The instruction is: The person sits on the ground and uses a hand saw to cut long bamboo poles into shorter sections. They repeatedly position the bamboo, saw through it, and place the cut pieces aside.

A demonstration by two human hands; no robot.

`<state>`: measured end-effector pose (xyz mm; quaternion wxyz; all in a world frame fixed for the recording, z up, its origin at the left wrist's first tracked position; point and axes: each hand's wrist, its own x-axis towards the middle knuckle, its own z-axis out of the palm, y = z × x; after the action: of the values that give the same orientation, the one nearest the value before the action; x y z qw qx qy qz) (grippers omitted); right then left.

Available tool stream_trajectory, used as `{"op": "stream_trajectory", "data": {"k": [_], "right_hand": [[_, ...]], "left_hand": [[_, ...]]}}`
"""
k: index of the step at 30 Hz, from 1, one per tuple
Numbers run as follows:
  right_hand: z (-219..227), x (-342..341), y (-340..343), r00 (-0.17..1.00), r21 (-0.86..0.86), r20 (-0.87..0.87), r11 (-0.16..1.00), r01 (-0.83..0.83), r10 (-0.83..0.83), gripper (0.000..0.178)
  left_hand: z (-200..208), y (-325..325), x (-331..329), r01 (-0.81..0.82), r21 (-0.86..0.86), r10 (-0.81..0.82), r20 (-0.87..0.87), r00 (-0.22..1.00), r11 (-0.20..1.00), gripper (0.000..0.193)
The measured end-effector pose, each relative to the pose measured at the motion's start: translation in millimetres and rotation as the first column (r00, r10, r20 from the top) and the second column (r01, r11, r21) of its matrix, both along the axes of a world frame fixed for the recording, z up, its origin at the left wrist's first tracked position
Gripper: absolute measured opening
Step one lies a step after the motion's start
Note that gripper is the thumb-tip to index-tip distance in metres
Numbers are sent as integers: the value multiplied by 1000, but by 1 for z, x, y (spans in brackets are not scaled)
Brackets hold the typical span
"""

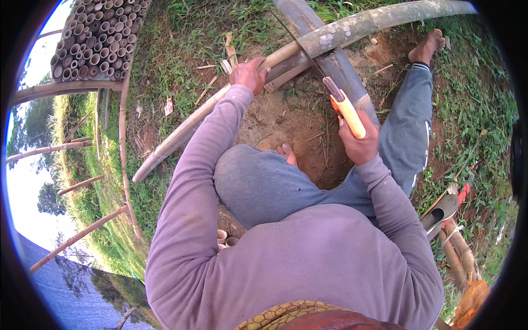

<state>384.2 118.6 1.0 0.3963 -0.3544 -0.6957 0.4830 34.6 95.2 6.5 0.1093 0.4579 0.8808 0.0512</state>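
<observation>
A long bamboo pole (379,23) slants from the upper right down to the left, lying over a thicker grey pole (352,77) that crosses beneath it. My left hand (249,76) is closed around the bamboo pole, left of the crossing. In my right hand (360,140) is a hand saw (347,107), gripped by its orange-yellow handle. The thin saw blade runs up and leftward across the bamboo pole near the crossing. Whether its teeth are inside a cut cannot be made out. Pale dust covers the soil around the crossing.
Many short, hollow bamboo pieces (102,38) are stacked at the upper left, above a bamboo frame (125,159). A few cut pieces (221,236) lie beside my lap. At the right are a shoe (441,212) and bamboo lengths (459,250). My legs are spread on the ground below the poles.
</observation>
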Motion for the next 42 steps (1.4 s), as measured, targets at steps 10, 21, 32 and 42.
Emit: {"op": "stream_trajectory", "data": {"k": [10, 21, 32, 42], "right_hand": [[-9, -24, 24, 1000, 22, 0, 1000, 9, -9, 14], [-3, -34, 15, 994, 27, 111, 1000, 13, -16, 17], [7, -47, 6, 998, -5, 50, 999, -32, 32, 57], [21, -33, -18, 998, -106, 63, 994, -12, 19, 52]], "left_hand": [[-14, 0, -6, 19, 23, -18, -22, 1000, 1000, 46], [-28, -33, -7, 173, 170, -156, -106, 982, 970, 45], [-68, -169, -21, 283, 353, -195, -266, 944, 892, 69], [-59, -162, -116, -95, -255, 76, -85, 994, 962, 96]]}}
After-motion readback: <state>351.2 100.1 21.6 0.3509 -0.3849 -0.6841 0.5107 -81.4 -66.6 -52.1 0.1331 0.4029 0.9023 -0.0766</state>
